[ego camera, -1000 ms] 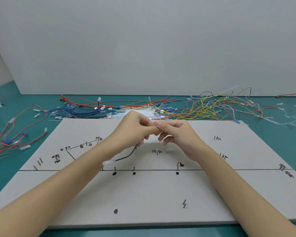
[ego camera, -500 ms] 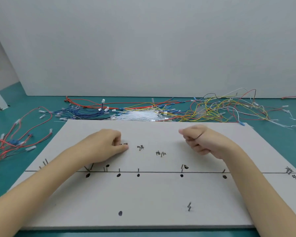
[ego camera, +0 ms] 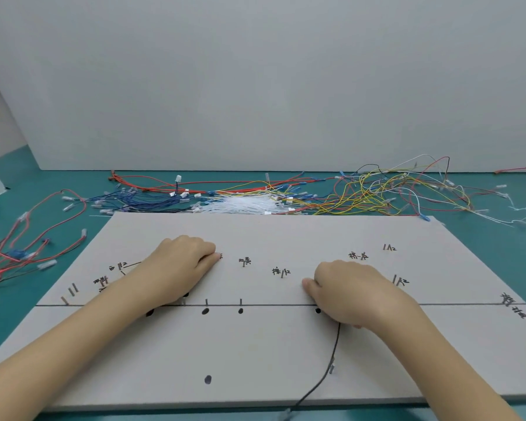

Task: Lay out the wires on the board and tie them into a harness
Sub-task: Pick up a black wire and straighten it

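Both hands have dropped onto the board (ego camera: 286,354) since before; the left hand (ego camera: 179,268) lies knuckles-up, grip closed, the right hand (ego camera: 349,293) fisted on the black wire (ego camera: 331,360) trailing toward the near edge.

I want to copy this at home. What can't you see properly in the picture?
- Head view: how the black wire runs under the right hand, which covers it.
- What the left hand presses on the board; its fingers hide it.
- The wire's near end, blurred at the bottom edge.
- The handwritten marks: too small to read.
- The pile of wires behind: too tangled to count.
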Motion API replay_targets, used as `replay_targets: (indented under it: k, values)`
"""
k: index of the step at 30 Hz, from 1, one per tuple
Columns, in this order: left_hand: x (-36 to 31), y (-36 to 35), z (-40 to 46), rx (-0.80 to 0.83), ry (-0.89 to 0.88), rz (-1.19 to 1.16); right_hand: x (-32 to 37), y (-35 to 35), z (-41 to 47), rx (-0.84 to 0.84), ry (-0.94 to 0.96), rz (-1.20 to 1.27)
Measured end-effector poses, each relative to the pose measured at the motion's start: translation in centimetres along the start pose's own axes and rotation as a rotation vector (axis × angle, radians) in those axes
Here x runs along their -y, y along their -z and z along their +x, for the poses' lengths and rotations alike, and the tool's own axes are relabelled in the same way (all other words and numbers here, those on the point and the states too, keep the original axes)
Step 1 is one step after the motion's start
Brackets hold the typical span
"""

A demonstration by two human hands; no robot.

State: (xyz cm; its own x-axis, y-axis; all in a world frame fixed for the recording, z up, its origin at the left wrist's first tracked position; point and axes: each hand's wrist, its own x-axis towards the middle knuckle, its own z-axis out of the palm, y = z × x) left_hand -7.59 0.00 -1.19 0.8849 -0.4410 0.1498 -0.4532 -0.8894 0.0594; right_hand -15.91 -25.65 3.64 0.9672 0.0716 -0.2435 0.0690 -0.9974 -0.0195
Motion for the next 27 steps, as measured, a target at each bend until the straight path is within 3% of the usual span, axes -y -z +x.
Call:
replay_targets:
  k: [4, 11, 27]
  values:
    - [0.2, -0.5, 0.1, -0.035, 0.025, -0.034, 0.8, -0.7, -0.6, -0.006, -0.004, -0.044]
    - [0.5, -1.2, 0.3, -0.061, 0.037, -0.181, -0.1, -1.9, -0.5, -0.100, -0.112, 0.302]
    - [-0.1, -1.4, 0.3, -0.074, 0.028, -0.180, -1.0, -2.6, -0.3, -0.124, -0.105, 0.392]
